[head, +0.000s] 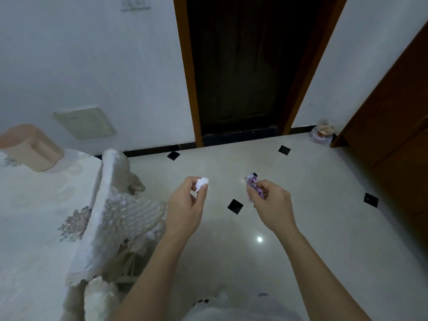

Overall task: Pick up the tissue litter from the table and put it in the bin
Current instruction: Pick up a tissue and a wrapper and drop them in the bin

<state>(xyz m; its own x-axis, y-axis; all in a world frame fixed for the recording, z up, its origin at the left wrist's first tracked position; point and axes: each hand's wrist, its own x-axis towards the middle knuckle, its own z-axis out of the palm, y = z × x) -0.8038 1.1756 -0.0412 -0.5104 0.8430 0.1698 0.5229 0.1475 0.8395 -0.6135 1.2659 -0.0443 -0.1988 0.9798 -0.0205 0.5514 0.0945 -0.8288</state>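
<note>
We see both hands held out over the pale tiled floor (pixel 312 205), away from the cloth-covered table (pixel 34 216) at the left. The left hand (pixel 187 205) pinches a crumpled white tissue (pixel 201 183) at its fingertips, and the right hand (pixel 271 201) grips a purple-printed scrap (pixel 253 180). A pink bin (pixel 30 147) stands on the table's far corner.

two hands (pixel 185 205), two held wads (pixel 201 183), one pink container (pixel 32 147).
</note>
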